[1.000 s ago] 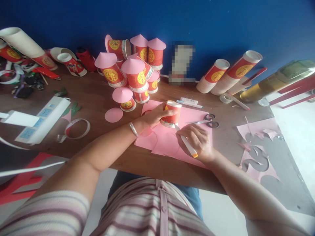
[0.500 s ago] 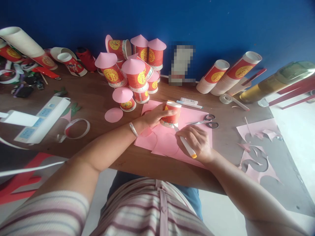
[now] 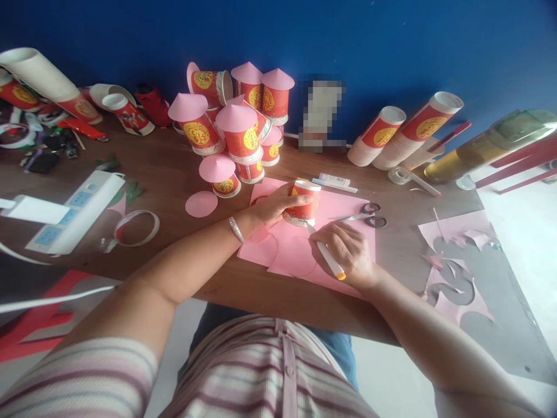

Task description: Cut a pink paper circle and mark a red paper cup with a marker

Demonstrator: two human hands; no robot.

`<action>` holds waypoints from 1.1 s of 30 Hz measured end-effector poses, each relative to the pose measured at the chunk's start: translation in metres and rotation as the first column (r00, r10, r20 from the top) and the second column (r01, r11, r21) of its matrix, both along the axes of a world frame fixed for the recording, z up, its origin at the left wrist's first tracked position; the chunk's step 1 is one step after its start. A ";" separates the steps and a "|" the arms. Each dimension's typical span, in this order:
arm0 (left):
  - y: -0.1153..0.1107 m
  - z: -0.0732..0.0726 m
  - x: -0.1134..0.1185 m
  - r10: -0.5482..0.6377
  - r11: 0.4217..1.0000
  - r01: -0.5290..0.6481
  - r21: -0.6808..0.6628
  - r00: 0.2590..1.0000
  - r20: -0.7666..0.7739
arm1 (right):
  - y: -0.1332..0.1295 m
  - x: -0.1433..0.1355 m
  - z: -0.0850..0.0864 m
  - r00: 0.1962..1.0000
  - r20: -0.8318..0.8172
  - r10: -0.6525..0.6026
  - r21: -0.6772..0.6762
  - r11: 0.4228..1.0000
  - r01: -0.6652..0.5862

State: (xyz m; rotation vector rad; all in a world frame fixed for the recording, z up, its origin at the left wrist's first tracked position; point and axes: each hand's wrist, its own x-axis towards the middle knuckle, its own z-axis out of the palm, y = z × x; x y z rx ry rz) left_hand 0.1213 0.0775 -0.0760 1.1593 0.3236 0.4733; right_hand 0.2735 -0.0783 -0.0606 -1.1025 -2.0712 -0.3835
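Note:
My left hand [image 3: 278, 204] is wrapped round a red paper cup [image 3: 308, 203], its thumb across the front. The cup is upright over pink paper sheets [image 3: 291, 258]. My right hand [image 3: 346, 249] grips a white marker [image 3: 329, 260] with an orange end that points toward me. The marker's other end is at the cup's lower rim; whether it touches is too small to tell. Scissors [image 3: 368, 215] with dark handles lie on the paper, right of the cup. Behind the cup are more markers [image 3: 337, 183].
Red cups with pink cone tops [image 3: 235, 130] stand at the back, beside a flat pink disc [image 3: 201, 204]. Cup stacks [image 3: 383, 136], tape [image 3: 399, 175] and a bottle [image 3: 487, 142] are at the back right. Paper scraps [image 3: 461, 293] lie right, a power strip [image 3: 76, 212] left.
My right hand and the marker have shifted very slightly to the left. My left hand still holds the cup in the same place.

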 end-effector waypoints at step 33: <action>-0.003 0.000 -0.002 0.063 0.997 -0.066 -0.042 0.996 -0.064 | -0.001 -0.014 0.000 0.956 -0.191 0.222 -0.129 0.960 -0.248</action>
